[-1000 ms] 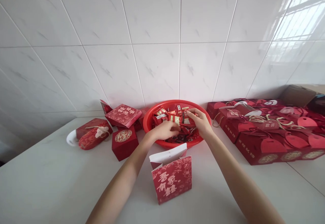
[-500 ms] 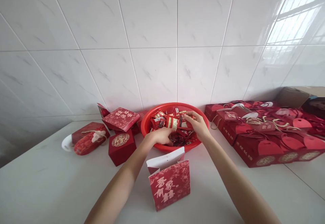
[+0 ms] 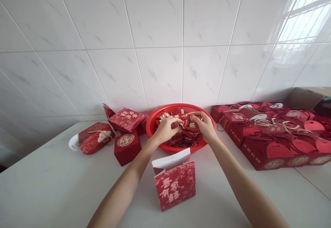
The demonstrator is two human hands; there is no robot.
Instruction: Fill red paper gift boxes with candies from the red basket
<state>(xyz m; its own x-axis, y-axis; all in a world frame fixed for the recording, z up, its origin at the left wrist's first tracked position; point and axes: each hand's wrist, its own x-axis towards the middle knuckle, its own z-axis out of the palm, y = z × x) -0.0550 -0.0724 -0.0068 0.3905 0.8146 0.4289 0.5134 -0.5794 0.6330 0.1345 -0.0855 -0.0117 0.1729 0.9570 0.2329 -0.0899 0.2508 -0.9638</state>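
Note:
A red plastic basket [image 3: 190, 149] full of small wrapped sweets [image 3: 181, 139] stands against the wall. Over its left part is my left hand [image 3: 168, 129], thumb and fingers drawn together on something I cannot make out. My right hand [image 3: 205, 126] is over the right side of the basket, with its thumb and fingers closed on a red and gold wrapped sweet [image 3: 192, 121]. Between my forearms an open red paper box [image 3: 176, 186] with pale lettering stands upright, its white inner flap raised.
Red boxes [image 3: 126, 145] and a round-ended red package [image 3: 94, 143] lie at the left. Rows of closed red boxes with cords [image 3: 269, 148] fill the right side, a cardboard box [image 3: 302, 98] behind them. A tiled wall [image 3: 160, 76] rises behind.
My left hand has risen from among the sweets, and its fingers have come together. My right hand has tilted inward slightly. The whole view has shifted a little.

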